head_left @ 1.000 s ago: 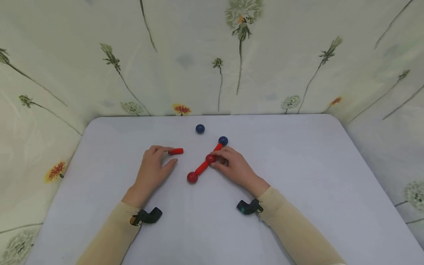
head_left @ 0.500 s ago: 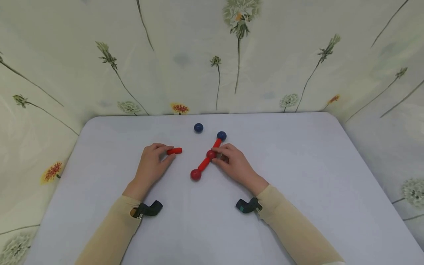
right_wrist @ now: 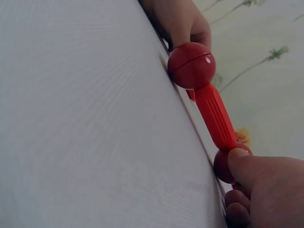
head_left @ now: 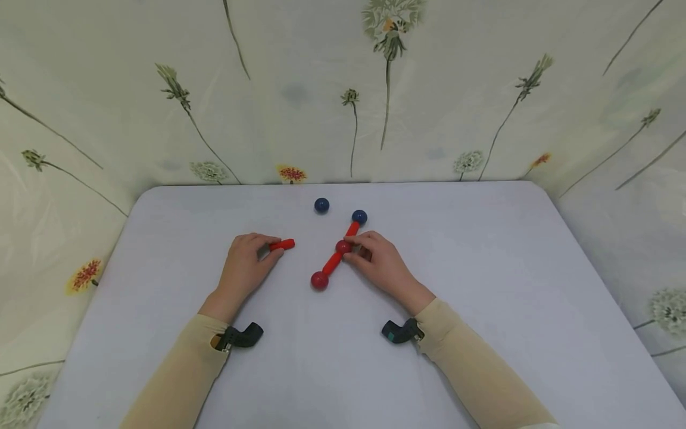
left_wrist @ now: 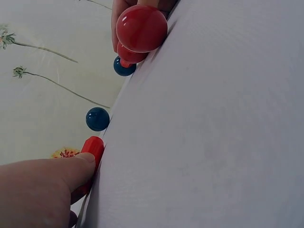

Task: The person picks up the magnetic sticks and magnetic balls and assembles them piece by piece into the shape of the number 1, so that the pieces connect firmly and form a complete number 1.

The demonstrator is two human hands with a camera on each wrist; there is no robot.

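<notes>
My right hand (head_left: 383, 262) pinches the middle red ball (head_left: 343, 247) of a joined chain. That chain runs from a near red ball (head_left: 320, 280) through a ridged red rod (right_wrist: 215, 116), the middle ball and a far red rod (head_left: 352, 229) to a blue ball (head_left: 359, 217). To the left, my left hand (head_left: 246, 262) holds a loose red rod (head_left: 284, 244) between thumb and fingers, close to the tabletop. In the left wrist view the thumb presses on this rod (left_wrist: 94, 146), and its lower part is hidden.
A loose blue ball (head_left: 321, 205) lies near the back edge of the white table (head_left: 455, 226). Behind the table hangs a flower-patterned cloth (head_left: 300, 89). Each wrist carries a small black camera, the left one (head_left: 245, 335) and the right one (head_left: 398, 332).
The chain has shifted slightly away and its near red ball has swung to the right. My left thumb has closed in on the loose red rod.
</notes>
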